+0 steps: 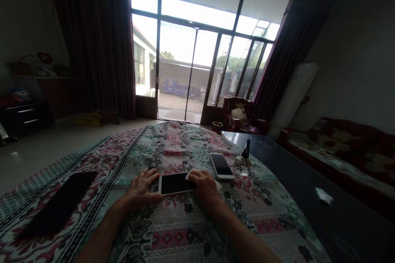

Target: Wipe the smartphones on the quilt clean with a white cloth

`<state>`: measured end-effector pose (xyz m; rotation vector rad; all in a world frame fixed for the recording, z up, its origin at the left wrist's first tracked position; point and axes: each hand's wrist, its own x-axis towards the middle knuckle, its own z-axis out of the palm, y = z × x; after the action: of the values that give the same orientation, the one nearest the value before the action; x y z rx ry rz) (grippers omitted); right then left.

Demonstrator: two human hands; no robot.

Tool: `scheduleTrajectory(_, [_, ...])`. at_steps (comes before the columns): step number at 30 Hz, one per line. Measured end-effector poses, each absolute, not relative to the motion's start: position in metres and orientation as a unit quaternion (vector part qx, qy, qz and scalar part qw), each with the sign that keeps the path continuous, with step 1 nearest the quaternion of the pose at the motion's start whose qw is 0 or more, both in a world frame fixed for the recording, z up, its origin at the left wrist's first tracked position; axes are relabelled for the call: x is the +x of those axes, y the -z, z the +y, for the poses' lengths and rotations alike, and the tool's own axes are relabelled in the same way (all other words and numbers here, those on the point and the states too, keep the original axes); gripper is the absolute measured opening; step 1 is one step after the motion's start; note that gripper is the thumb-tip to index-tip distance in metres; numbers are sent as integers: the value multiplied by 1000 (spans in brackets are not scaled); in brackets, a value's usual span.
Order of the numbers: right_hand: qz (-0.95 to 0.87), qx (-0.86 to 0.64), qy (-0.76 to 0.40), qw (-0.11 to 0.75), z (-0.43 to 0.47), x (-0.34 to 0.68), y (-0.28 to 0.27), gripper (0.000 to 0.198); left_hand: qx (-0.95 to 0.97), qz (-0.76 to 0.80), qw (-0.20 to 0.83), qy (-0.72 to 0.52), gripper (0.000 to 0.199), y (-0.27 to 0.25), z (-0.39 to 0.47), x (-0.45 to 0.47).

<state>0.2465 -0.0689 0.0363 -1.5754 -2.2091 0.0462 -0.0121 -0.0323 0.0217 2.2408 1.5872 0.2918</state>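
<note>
A smartphone [175,183] with a dark screen and white frame lies flat on a flowered cloth, its long side across my view. My left hand [142,189] is at its left end, thumb and forefinger at the two corners, the other fingers spread on the cloth. In my right hand [206,191] is a crumpled white tissue [219,187], pressed on the phone's right end; the palm hides part of it. Just beyond lies a second white phone [221,166], screen up. Beside that phone stands a clear glass bottle [242,167] with a black top.
The patterned tablecloth [173,234] covers the table. A black rectangular piece [60,205] lies at left. To the right is a dark glossy tabletop [296,189] with a small white scrap [324,196]. Glass doors [175,70], a wooden chair [237,111] and a sofa [339,139] stand beyond.
</note>
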Motion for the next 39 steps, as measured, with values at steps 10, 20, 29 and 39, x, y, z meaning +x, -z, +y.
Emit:
scheduleTrajectory(10, [-826,-523,-20,209,-89,237,-28,33,803,561,173,-100,76,-20,-32,-12])
scheduleTrajectory(20, [-805,-554,-22,211,-75,234,-31,35,797,563,198,-97,77,-27,-37,-12])
scheduleTrajectory(29, [-818,-542,-14,190,-83,219,-32,32,799,561,188,-110,76,-23,-34,-13])
scheduleTrajectory(39, [-833,-519,-41,189,-90,215,-38,30,794,563,195,-120,75,-25,-36,-11])
